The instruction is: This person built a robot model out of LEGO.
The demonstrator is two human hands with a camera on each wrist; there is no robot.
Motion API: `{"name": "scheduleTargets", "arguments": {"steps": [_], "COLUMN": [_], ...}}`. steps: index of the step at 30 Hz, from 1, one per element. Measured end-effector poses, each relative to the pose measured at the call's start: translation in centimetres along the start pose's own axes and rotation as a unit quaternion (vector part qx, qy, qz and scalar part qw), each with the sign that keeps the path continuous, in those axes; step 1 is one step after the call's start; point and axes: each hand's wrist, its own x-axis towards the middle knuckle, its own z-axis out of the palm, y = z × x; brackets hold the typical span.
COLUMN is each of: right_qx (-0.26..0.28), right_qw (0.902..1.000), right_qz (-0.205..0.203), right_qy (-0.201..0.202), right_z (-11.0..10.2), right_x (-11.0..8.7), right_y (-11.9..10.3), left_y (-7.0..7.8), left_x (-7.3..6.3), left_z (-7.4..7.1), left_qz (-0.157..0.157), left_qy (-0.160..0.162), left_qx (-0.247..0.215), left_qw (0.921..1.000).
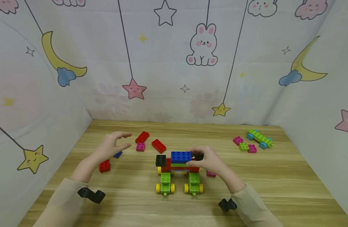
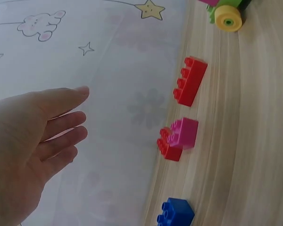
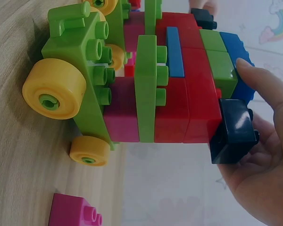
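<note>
A built toy of stacked bricks stands on two green wheeled bases [image 1: 165, 186] with yellow wheels [image 3: 55, 89]. Red bricks [image 3: 193, 89] form its upper body, with black bricks [image 1: 161, 160] at both ends. On top, green bricks [image 3: 220, 70] carry a blue brick [image 1: 180, 156]. My right hand [image 1: 207, 160] pinches the blue brick at its right end, thumb at the front and the other fingers behind. Over the loose bricks on the left hovers my left hand [image 1: 111, 147], holding nothing, its thumb apart from its gently bent fingers [image 2: 63, 136].
Left of the toy lie red bricks [image 1: 158, 146], a pink brick [image 1: 140, 147] and a small blue brick [image 1: 117, 154]. At the back right are a green wheeled base [image 1: 259, 137] with blue wheels, pink bricks [image 1: 238, 140] and a lime brick [image 1: 243, 146]. A printed curtain [image 1: 168, 104] encloses the wooden table [image 1: 128, 201].
</note>
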Motion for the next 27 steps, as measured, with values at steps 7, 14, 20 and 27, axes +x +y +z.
{"name": "scheduleTargets", "arguments": {"steps": [7,14,20,27], "right_qx": [0.002,-0.007,-0.002,0.003], "right_qw": [1.0,1.0,1.0,1.0], "right_qz": [0.004,0.004,0.005,0.002], "right_qy": [-0.001,-0.003,-0.005,-0.005], "right_z": [-0.1,-0.2,-0.2,0.0], "right_x": [0.0,0.0,0.0,0.0], "right_y": [-0.1,-0.2,-0.2,0.0], "left_y": [-2.5,-4.4,-5.4,-6.8], "left_x": [-0.2,-0.6,-0.9,-0.9], "left_z": [-0.9,-1.5,-1.4,-0.9], "left_qz": [-0.028,-0.04,-0.036,-0.059], "left_qy": [-0.029,-0.083,-0.121,-0.161], "left_qx": [0.004,0.004,0.006,0.031], "left_qw": [0.9992,0.9957,0.992,0.9847]}}
